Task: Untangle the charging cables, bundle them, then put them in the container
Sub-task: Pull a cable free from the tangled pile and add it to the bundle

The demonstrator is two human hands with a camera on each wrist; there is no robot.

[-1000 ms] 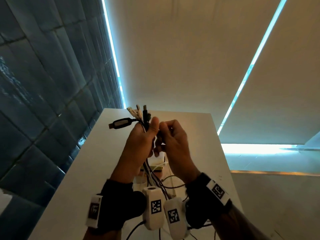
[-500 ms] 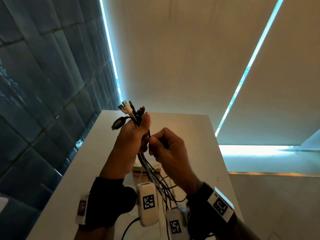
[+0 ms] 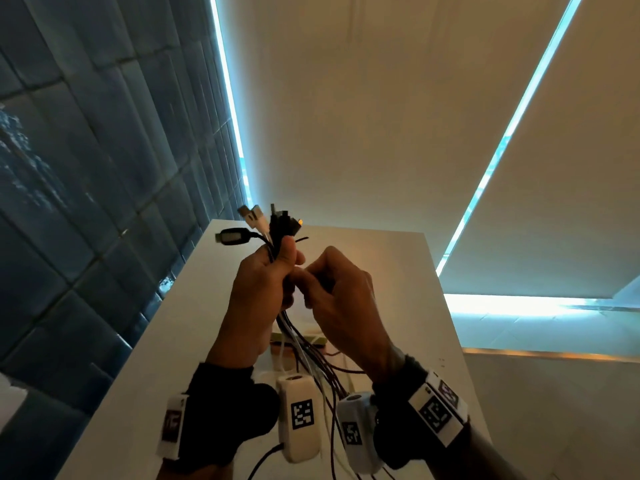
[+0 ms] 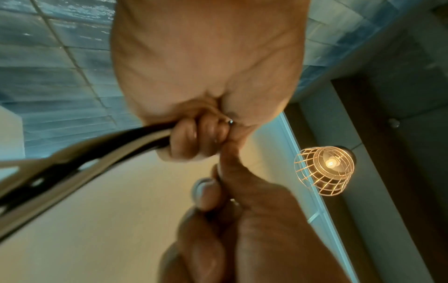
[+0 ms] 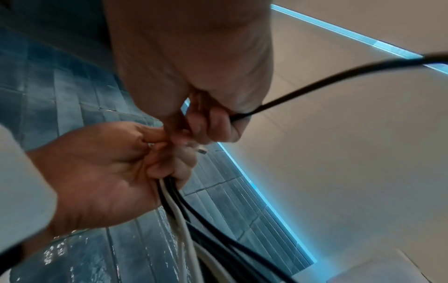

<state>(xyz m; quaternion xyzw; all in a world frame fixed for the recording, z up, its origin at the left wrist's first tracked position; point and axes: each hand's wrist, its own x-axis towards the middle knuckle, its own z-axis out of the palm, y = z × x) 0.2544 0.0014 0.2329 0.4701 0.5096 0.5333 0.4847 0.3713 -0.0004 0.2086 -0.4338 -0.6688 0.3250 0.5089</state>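
**Both hands on the cable bunch, raised over the table**

Up front, the head view: the left hand (image 3: 261, 289) is fisted round the charging cables (image 3: 301, 344), their plugs (image 3: 266, 223) fanning out above the thumb. The right hand (image 3: 341, 306) sits just beside it, fingers curled, touching it at the fingertips. Cable tails hang down over the white table (image 3: 398, 271).

From the left wrist, the left hand's fingers (image 4: 194, 137) curl tight round black and white strands (image 4: 84, 155) (blurred here); a caged lamp (image 4: 324, 170) glows nearby.

From the right wrist, the right hand (image 5: 194, 76) pinches one black cable (image 5: 339, 76), while the left hand (image 5: 101, 172) grips the white and black bunch (image 5: 179, 206).
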